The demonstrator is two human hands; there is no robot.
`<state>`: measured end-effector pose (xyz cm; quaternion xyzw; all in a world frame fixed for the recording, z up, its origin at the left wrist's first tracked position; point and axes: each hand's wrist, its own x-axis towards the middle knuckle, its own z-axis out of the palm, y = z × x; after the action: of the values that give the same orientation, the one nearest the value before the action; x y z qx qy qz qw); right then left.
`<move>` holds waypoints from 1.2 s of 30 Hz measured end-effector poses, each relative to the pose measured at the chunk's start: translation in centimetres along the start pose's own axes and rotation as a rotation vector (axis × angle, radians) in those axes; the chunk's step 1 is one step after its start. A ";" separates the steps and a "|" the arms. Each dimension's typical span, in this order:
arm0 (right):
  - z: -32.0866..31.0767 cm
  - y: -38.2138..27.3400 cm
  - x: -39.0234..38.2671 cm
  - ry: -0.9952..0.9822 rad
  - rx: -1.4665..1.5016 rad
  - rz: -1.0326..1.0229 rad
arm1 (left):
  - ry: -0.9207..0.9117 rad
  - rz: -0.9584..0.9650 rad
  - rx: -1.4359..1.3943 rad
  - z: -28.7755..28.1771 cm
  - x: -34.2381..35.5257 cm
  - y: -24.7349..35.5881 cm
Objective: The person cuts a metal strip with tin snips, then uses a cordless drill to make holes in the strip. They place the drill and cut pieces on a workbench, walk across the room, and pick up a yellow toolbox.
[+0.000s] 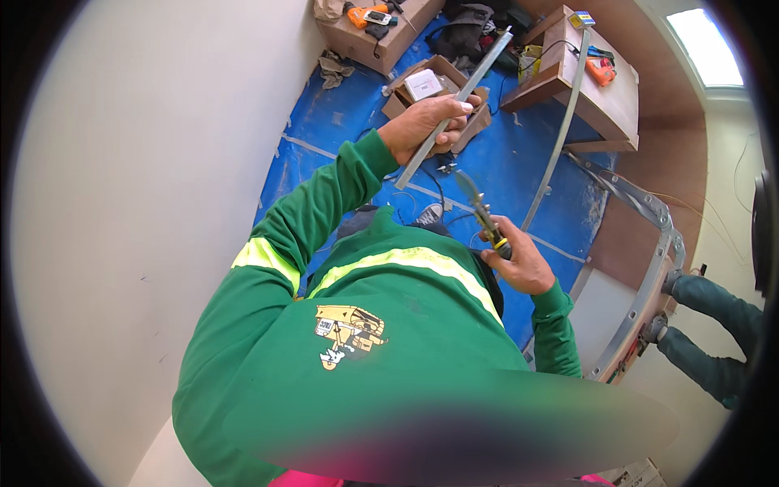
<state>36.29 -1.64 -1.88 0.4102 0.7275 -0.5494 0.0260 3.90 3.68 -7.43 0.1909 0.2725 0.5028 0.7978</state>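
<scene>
My left hand (432, 126) is closed around a thin, straight metal channel (488, 65), gripping it nearer its lower end. The channel slants from lower left to upper right above the floor. Lower and to the right, in front of my body, my right hand (521, 258) is wrapped round the yellow and black handles of tin snips (484, 217). Their blades point up and left, apart from the channel. My fingers partly hide the handles.
A second long metal strip (564, 130) leans against a wooden box (592, 89) holding an orange tool (600, 71). An open cardboard box (479, 126) stands on blue floor sheeting (324, 178). Right, another person's legs (706, 316) stand on a raised platform beside a metal ladder (645, 203).
</scene>
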 end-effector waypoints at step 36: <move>1.2 -3.2 1.6 0.129 -0.163 -0.095 | -0.122 -0.185 0.502 4.4 4.4 2.9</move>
<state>32.70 -1.90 -0.65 0.4064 0.7884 -0.4616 -0.0139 6.15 8.77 -3.41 0.3869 0.3565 0.3321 0.7829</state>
